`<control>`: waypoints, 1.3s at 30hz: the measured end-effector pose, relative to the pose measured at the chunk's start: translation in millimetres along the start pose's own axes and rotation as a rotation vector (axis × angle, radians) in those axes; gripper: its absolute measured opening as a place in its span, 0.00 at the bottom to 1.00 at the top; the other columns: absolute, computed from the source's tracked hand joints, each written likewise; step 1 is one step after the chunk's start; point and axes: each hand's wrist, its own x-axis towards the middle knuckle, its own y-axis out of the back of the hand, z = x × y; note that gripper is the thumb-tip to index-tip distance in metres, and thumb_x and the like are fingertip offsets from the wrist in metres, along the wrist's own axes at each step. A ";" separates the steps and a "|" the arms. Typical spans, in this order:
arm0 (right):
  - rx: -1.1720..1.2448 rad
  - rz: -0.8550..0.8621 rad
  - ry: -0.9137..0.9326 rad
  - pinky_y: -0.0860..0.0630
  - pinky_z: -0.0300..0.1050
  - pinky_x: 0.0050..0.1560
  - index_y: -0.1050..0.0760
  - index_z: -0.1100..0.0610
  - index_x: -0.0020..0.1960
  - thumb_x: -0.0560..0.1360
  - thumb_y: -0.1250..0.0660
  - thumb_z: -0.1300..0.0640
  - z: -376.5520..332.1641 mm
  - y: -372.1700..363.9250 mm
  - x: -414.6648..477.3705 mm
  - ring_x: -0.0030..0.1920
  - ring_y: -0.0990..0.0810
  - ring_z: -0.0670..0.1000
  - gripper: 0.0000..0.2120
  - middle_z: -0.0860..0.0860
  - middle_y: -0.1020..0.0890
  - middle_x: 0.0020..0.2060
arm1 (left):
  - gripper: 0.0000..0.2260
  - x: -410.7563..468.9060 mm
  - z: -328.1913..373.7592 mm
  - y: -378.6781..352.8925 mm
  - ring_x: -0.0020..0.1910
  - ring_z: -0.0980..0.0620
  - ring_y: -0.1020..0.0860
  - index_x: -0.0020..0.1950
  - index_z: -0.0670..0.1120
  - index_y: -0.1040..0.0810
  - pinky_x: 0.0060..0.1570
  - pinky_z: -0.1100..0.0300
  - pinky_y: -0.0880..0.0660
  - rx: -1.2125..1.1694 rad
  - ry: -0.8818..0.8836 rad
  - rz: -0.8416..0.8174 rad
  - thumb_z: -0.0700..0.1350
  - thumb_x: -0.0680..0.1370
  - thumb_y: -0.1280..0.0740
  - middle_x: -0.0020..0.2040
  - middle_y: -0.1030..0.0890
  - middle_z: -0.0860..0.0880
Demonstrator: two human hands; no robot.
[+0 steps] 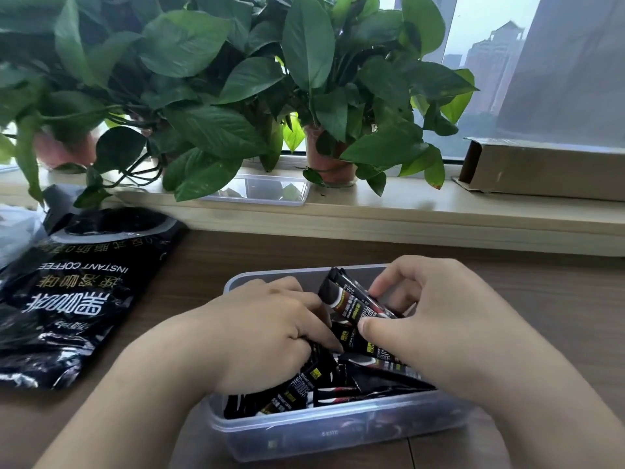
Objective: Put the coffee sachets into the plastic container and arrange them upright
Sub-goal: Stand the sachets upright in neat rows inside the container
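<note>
Clear plastic container (338, 434): rectangular, open-topped, standing on the desk (203, 258) at the near centre of the view, with both hands inside it.
Coffee sachets (304, 390): black stick packs with printed labels, lying in a loose heap inside the container; most lie flat or slanted and crossed over one another, not upright.
Left hand (267, 336): palm down over the left half of the container, fingers bent and pushed into the heap; the fingertips are hidden among the packs, so whether they clasp one cannot be told.
Right hand (446, 333): over the right half of the container, thumb and curled fingers pinching the held sachets.
Held sachets (348, 299): a small bundle of packs, tilted, upper ends pointing up and to the left, raised above the heap.
Coffee bag (74, 299): large, black and glossy, lying flat on the desk to the left, apart from the container.
Window sill (406, 211): pale ledge behind the desk, bearing potted plants (220, 96), a clear lid (267, 191) and a cardboard box (541, 170).
</note>
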 end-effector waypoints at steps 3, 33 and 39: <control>-0.001 0.007 -0.026 0.26 0.40 0.35 0.24 0.47 0.44 0.66 0.24 0.47 -2.0 -3.0 1.7 0.37 0.19 0.45 0.11 0.46 0.17 0.41 | 0.27 0.4 -1.1 -2.5 0.62 0.62 0.35 0.64 0.72 0.26 0.67 0.56 0.35 0.017 0.010 -0.005 0.50 0.71 0.49 0.62 0.28 0.69; -0.355 -0.313 0.054 0.22 0.43 0.41 0.21 0.50 0.43 0.71 0.27 0.43 -14.4 -20.1 20.0 0.43 0.20 0.48 0.11 0.46 0.18 0.41 | 0.22 0.9 -6.5 -5.1 0.58 0.67 0.30 0.56 0.71 0.26 0.63 0.58 0.31 -0.198 0.108 0.179 0.57 0.67 0.48 0.53 0.22 0.67; -0.305 -0.294 0.033 0.21 0.46 0.52 0.25 0.48 0.53 0.69 0.24 0.45 -8.5 -16.3 19.3 0.49 0.19 0.48 0.17 0.46 0.16 0.48 | 0.24 -4.0 -0.3 -3.0 0.61 0.66 0.32 0.62 0.70 0.24 0.67 0.57 0.33 -0.113 0.102 0.134 0.54 0.70 0.47 0.57 0.24 0.68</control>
